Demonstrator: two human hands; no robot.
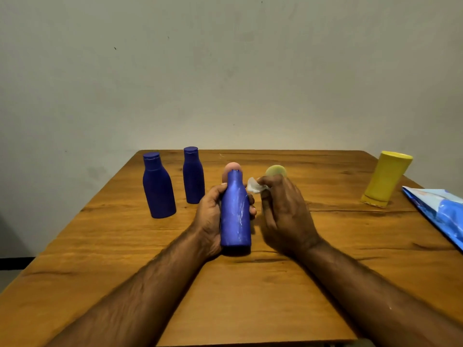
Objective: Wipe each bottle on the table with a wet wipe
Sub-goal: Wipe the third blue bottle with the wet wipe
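**A:** so what's each hand got?

**B:** left hand [213, 216] is wrapped round a blue plastic bottle [235, 211], upright on the wooden table [250, 296]. Right hand [283, 211], just beside it, pinches a crumpled white wet wipe [254, 185] at the fingertips, near the bottle's neck.

**A:** other bottles?

**B:** two dark blue plastic bottles [158, 189] [193, 175] left of the left hand, a yellow plastic bottle [383, 179] far right of the right hand, next to a blue wipes packet [441, 209].
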